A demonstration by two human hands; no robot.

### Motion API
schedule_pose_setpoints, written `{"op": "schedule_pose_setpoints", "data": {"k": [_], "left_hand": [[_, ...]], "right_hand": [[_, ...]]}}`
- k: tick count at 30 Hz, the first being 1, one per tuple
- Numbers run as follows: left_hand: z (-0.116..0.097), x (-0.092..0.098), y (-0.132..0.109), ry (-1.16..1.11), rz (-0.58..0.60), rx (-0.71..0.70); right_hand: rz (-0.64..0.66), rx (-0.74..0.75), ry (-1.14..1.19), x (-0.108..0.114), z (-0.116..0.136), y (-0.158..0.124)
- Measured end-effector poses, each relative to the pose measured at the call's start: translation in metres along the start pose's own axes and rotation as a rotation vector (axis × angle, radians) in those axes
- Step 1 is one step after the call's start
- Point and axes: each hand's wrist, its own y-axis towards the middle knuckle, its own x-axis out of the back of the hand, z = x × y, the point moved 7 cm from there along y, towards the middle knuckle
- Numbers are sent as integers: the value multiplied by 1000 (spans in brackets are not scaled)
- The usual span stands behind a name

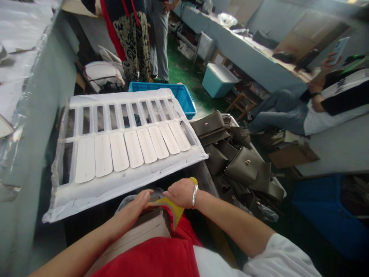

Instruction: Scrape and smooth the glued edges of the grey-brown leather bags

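Note:
My right hand [181,193], with a silver bracelet at its wrist, is closed round a yellow piece [176,211] just above my lap. The fingers of my left hand [137,206] rest at the other end of that piece, over a beige board or box [147,227]; what they grip there is too small to make out. In front of my hands lies a white slatted rack [115,184], tilted to the left. Several white rounded strips [133,149] lie side by side along its near row, and the far row shows open slots.
Dark olive bags [245,165] are heaped in a crate at the right. Behind the rack stands a blue crate [188,102]. Two people stand beyond it; another sits at the right holding a phone. A plastic-covered table [23,69] edges the left.

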Motion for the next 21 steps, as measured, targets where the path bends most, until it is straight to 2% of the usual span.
{"op": "schedule_pose_setpoints", "data": {"k": [3,6,13,18,21], "left_hand": [[3,-8,2,-182,143,54],[0,-9,4,-121,221,33],[-7,10,9,412,94,-50],[-8,0,8,428,158,-160],[-5,-3,9,434,154,-187]], "right_hand": [[30,58,-16,0,10,4],[13,132,-44,3,18,10],[-62,321,-82,10,30,18],[-123,395,-90,9,34,20],[-136,411,-94,9,36,20]]}}
